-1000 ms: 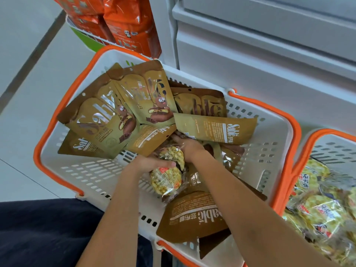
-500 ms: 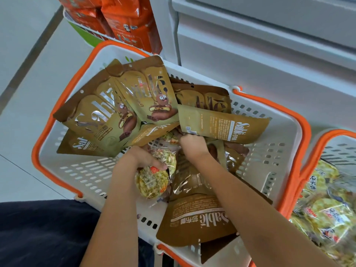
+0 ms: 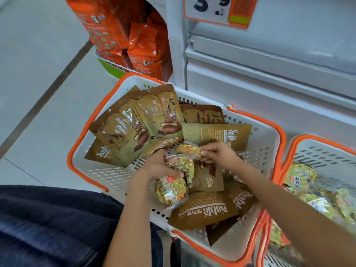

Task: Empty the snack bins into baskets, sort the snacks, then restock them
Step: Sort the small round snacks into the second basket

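– What can you read here?
– "Sablé" stands on the brown pouches (image 3: 204, 211) in the white basket (image 3: 107, 176), upside down on the nearest one. A price sign (image 3: 215, 10) on the shelf shows "3" and "9".
– And the other basket?
– A green snack packet (image 3: 299, 179) there bears the characters "石头饼"; the last one is hard to tell.
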Available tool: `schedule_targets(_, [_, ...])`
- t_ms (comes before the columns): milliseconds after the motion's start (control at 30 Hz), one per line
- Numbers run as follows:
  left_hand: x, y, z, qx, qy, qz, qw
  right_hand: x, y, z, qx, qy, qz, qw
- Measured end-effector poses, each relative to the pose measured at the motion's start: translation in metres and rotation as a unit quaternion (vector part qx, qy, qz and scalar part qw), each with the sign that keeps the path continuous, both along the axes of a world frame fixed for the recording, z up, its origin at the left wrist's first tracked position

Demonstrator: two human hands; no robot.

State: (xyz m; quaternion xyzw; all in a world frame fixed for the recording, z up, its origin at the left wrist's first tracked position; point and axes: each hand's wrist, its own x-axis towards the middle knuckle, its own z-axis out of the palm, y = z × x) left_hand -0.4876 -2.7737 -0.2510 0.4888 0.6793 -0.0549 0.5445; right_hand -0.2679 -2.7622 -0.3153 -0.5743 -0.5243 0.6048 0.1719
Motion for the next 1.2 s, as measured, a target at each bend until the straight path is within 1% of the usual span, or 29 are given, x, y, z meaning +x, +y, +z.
schedule_targets(67, [0.003,-0.005,0.008,0.040,-0.025,0.012,0.999,0.008,-0.006,0.021,-0.007,0.003,0.003,1.000])
schedule_targets(133, [0.008,-0.009,0.020,0.083,-0.055,0.012,0.995,0.017,-0.013,0.044,0.009,-0.005,-0.004,1.000])
schedule_targets(233, [0.024,-0.018,0.047,0.125,-0.093,-0.032,0.987,0.030,-0.030,0.087,0.040,-0.023,0.025,0.999])
schedule_targets(300, [0.038,-0.025,0.066,0.144,-0.107,-0.059,0.982,0.037,-0.046,0.122,0.037,-0.024,0.039,0.998])
schedule_targets(400, [0.057,-0.039,0.092,0.187,-0.114,-0.080,0.973,0.051,-0.072,0.169,-0.031,0.043,-0.010,0.999])
schedule_targets(467, [0.067,-0.049,0.107,0.215,-0.123,-0.086,0.965,0.063,-0.090,0.196,-0.059,0.090,-0.027,0.994])
schedule_targets(500, [0.072,-0.054,0.114,0.228,-0.138,-0.080,0.961,0.069,-0.099,0.208,-0.050,0.097,-0.016,0.994])
schedule_targets(567, [0.086,-0.063,0.129,0.246,-0.187,-0.050,0.950,0.074,-0.120,0.232,-0.004,0.067,0.007,0.998])
schedule_targets(600, [0.095,-0.068,0.134,0.255,-0.215,-0.032,0.942,0.075,-0.130,0.240,0.031,0.052,-0.001,0.998])
schedule_targets(700, [0.129,-0.080,0.142,0.277,-0.305,0.022,0.911,0.083,-0.154,0.240,0.155,0.010,-0.052,0.986])
schedule_targets(733, [0.141,-0.083,0.143,0.273,-0.324,0.030,0.905,0.086,-0.161,0.238,0.185,-0.004,-0.068,0.980])
schedule_targets(800, [0.166,-0.089,0.142,0.273,-0.346,0.017,0.897,0.097,-0.175,0.234,0.217,-0.017,-0.100,0.971])
schedule_targets(867, [0.190,-0.094,0.140,0.264,-0.365,-0.005,0.893,0.113,-0.184,0.224,0.221,-0.026,-0.143,0.964])
schedule_targets(933, [0.211,-0.099,0.139,0.253,-0.369,-0.032,0.894,0.133,-0.191,0.216,0.198,-0.038,-0.187,0.961])
schedule_targets(967, [0.220,-0.100,0.139,0.255,-0.347,-0.055,0.901,0.145,-0.194,0.212,0.178,-0.036,-0.208,0.961])
schedule_targets(1033, [0.237,-0.097,0.131,0.241,-0.273,-0.129,0.923,0.172,-0.204,0.202,0.139,-0.030,-0.253,0.957])
schedule_targets(1067, [0.244,-0.098,0.126,0.206,-0.253,-0.167,0.930,0.187,-0.209,0.195,0.123,-0.037,-0.271,0.954])
schedule_targets(1133, [0.257,-0.104,0.114,0.133,-0.253,-0.222,0.932,0.213,-0.220,0.180,0.071,-0.039,-0.291,0.953])
schedule_targets(1200, [0.272,-0.117,0.095,0.095,-0.245,-0.258,0.930,0.235,-0.230,0.163,0.018,-0.050,-0.286,0.957])
